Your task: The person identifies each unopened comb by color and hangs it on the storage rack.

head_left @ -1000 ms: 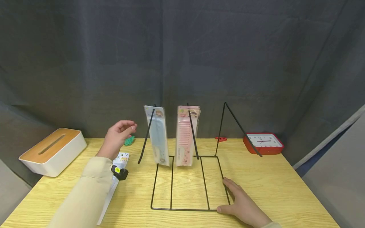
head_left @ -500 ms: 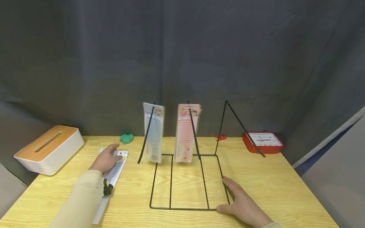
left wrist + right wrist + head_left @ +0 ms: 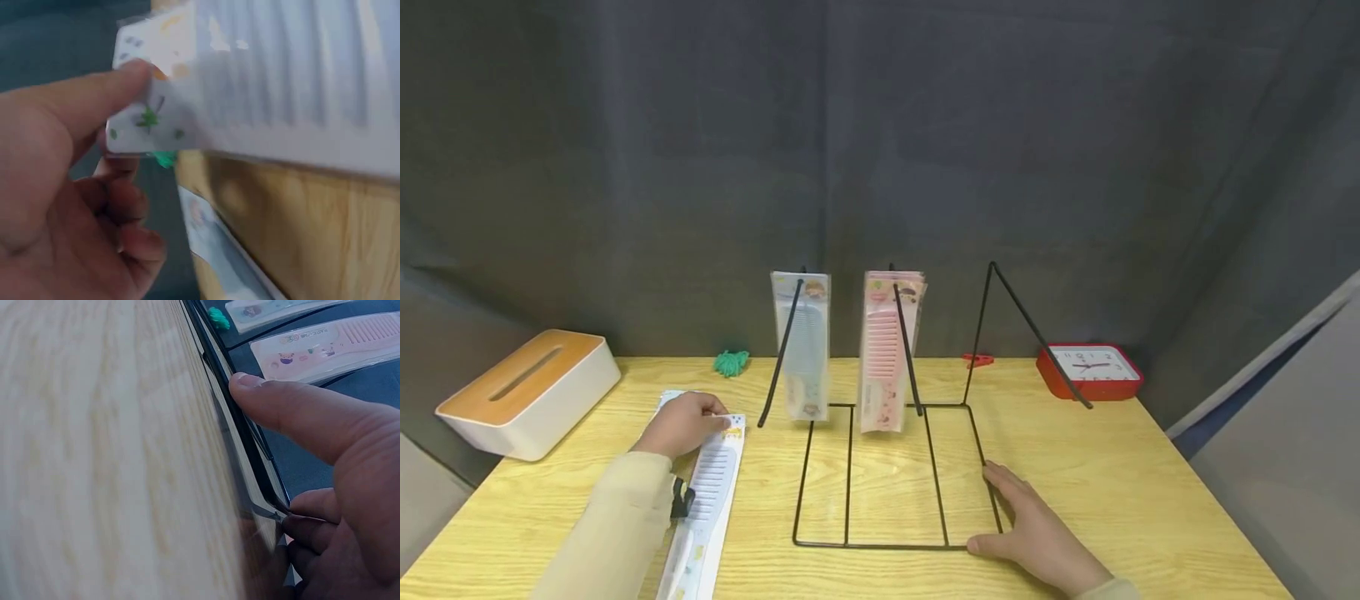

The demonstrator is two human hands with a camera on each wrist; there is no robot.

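Observation:
My left hand [image 3: 681, 427] pinches the top end of a clear-packed pale comb [image 3: 709, 492] between thumb and fingers; the left wrist view shows the thumb on its printed card. Another pack [image 3: 228, 253] lies on the table below it. The black wire rack [image 3: 895, 547] stands in the middle, with a blue packed comb [image 3: 808, 350] on its left hook and pink packed combs [image 3: 882, 350] on its middle hook. Its right hook carries nothing. My right hand [image 3: 1041, 533] holds the rack's front right corner, thumb on the front bar, fingers along the side bar.
A white box with a wooden lid [image 3: 535, 392] stands at the left. Green string [image 3: 731, 362] and a red clip [image 3: 978, 360] lie toward the back. A red clock [image 3: 1092, 372] sits at the back right. Dark cloth [image 3: 880, 125] hangs behind the table.
My left hand has come down from beside the left hook to the packs on the table, grasped a comb pack and shifted it slightly rightward. The right hand has stayed at the rack's corner.

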